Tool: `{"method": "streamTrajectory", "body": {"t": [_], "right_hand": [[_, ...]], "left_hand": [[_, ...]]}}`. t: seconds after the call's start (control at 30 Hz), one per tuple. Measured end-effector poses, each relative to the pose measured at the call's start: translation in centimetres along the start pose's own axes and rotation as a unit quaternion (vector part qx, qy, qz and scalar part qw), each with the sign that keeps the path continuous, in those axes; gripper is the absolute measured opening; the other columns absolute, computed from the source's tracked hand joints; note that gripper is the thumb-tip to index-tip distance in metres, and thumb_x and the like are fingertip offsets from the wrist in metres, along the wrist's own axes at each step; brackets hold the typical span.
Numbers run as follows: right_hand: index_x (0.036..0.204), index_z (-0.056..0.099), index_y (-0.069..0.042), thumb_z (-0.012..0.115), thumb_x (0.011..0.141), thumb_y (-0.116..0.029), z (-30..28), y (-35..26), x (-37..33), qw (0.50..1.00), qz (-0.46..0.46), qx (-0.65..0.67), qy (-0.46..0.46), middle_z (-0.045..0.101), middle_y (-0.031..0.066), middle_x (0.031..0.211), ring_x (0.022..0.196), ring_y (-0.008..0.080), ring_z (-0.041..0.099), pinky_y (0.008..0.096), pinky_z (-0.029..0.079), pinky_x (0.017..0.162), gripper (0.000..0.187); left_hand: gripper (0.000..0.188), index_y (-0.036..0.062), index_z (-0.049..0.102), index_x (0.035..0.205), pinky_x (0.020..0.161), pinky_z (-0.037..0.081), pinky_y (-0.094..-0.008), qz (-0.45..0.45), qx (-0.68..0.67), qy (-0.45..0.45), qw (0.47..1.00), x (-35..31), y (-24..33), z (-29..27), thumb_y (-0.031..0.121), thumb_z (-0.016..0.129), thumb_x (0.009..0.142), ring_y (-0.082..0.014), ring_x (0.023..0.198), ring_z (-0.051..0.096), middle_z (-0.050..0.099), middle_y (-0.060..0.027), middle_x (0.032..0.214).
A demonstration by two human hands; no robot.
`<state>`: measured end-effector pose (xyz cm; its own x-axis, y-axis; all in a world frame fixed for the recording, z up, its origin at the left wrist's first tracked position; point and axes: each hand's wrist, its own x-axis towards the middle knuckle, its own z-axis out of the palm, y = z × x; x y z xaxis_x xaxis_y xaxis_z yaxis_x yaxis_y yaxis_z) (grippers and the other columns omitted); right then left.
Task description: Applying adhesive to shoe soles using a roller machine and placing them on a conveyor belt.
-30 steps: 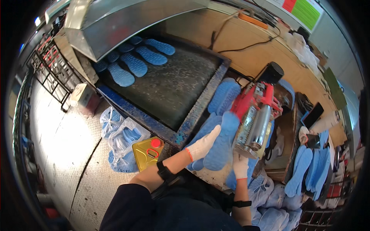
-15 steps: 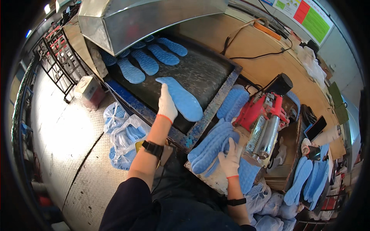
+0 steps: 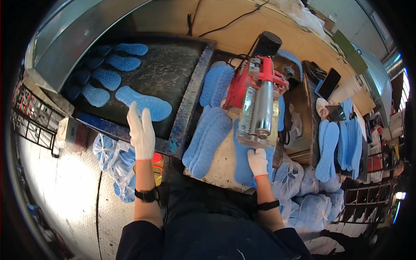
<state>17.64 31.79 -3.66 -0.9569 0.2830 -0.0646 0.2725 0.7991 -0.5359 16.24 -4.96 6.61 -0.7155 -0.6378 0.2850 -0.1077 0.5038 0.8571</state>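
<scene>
My left hand, in a white glove with an orange cuff, is open with its fingers apart. Its fingertips are at the near edge of a blue insole, which lies flat on the dark belt. My right hand, gloved the same way, is closed at the edge of another blue insole by the front of a red machine with a steel roller. The fingertips of that hand are partly hidden. Left of it, a stack of blue insoles rests on the worn bench top.
Several insoles lie farther back on the belt, partly under a metal hood. Bagged insoles stand on the floor at left, with more bags at right. A side shelf carries insole stacks and a phone.
My left hand has let go of the insole, which now lies on the belt. My right hand has moved from beside the stack to the roller machine's front. The view has turned right.
</scene>
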Motion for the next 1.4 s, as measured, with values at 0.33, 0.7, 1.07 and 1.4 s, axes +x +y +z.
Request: {"method": "streamTrajectory", "body": {"t": [0.33,0.7,1.07,1.4], "right_hand": [[0.104,0.07,-0.001,0.04,0.08,0.012,-12.2,2.7,1.7,0.912,-0.13,0.33,0.207,0.069,0.005,0.103,0.088,0.0115,0.061,0.0229,0.046,0.082,0.041],[0.088,0.072,0.0,0.048,0.083,-0.002,-16.0,0.4,10.1,0.884,-0.267,0.383,0.004,0.071,0.0077,0.092,0.092,0.019,0.067,0.0307,0.051,0.086,0.024],[0.117,0.06,-0.006,0.052,0.083,0.007,-13.4,-6.5,10.6,0.893,-0.347,0.178,0.223,0.067,0.0131,0.101,0.097,0.0272,0.067,0.0354,0.053,0.085,0.037],[0.112,0.063,-0.003,0.054,0.097,-0.001,-7.3,1.3,2.4,0.89,-0.116,0.395,0.197,0.066,0.0074,0.103,0.086,0.014,0.063,0.0273,0.051,0.078,0.017]], "left_hand": [[0.042,-0.0055,0.044,0.142,0.109,0.04,-0.0355,0.044,-0.177,-0.071,0.981,-3.1,2.0,-2.8,0.012,0.042,0.104,-0.0268,0.128,0.053,0.053,-0.0197,0.138],[0.042,-0.0066,0.044,0.141,0.108,0.043,-0.0401,0.12,-0.293,-0.251,0.915,-6.4,6.4,1.2,0.014,0.039,0.105,-0.0287,0.123,0.056,0.055,-0.0201,0.135],[0.067,-0.0048,0.028,0.152,0.122,0.02,-0.0426,0.226,-0.364,-0.376,0.822,-3.5,13.9,14.0,0.044,0.034,0.107,-0.0319,0.147,0.029,0.03,-0.0188,0.158],[0.062,0.0097,0.03,0.155,0.11,0.036,-0.039,0.031,-0.35,-0.421,0.836,-4.1,6.2,17.5,0.05,0.027,0.108,-0.0263,0.129,0.047,0.048,-0.0142,0.139]]}}
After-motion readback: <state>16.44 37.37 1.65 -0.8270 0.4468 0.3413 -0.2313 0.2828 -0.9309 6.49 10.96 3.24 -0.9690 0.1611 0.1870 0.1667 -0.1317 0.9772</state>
